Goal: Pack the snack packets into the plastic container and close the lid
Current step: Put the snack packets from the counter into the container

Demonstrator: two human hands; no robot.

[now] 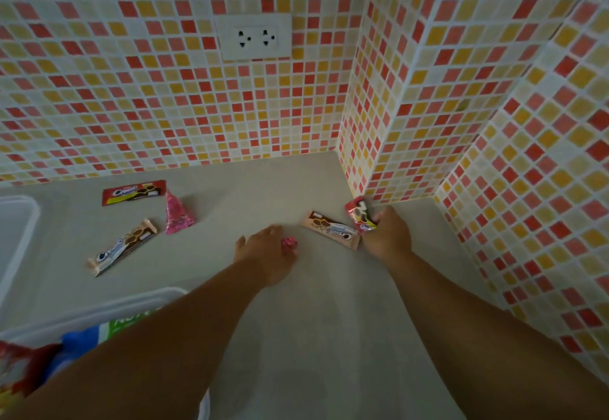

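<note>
**Two hands picking up snacks near the corner**

The right hand (387, 237) was curled around a red packet (361, 215), and the top of the packet stuck up past the fingers. The left hand (263, 250) lay low on the bench (313, 337) with a small pink packet (289, 243) pinched at its fingertips.

A tan packet (333, 229) lay flat between the two hands, just beside the right one. Far off to the left of the left hand were three more: a long tan one (122, 247), a pink cone packet (176, 213), and a dark red one (133, 191) behind them, by the tiled wall (164, 106).

These packets looked light and thin. The wrappers looked shiny, so they could slip. They would bend and crinkle, and the cookies inside could break if squeezed hard. I think it was best to hold a long one around its middle, or pinch the flat sealed end.

The container (99, 306) sat near the left arm, close to the person. It was open. Some packets were already in it: something green, something blue, and something red. I could not tell what they were, because they were blurry. A white thing (16, 222) at the far left edge may have been the lid, but I could not be sure.
</note>
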